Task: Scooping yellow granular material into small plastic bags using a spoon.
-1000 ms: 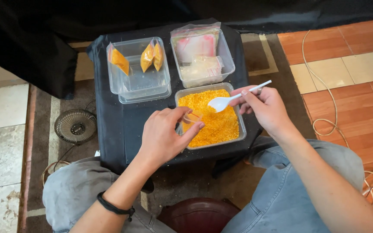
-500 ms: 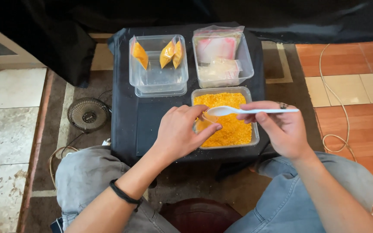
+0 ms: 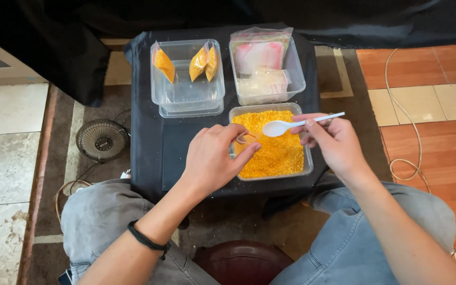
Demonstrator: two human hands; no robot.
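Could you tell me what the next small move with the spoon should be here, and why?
Probably dip the white plastic spoon down into the orange crumbs. Its bowl looks empty and hovers just above the crumb container, while the left hand holds a small clear bag at the container's left edge, seemingly ready to be filled. The right hand grips the spoon's handle.

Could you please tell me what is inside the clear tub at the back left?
The clear tub holds three small orange packets, leaning upright. The rest of its floor looks bare; nothing covers it.
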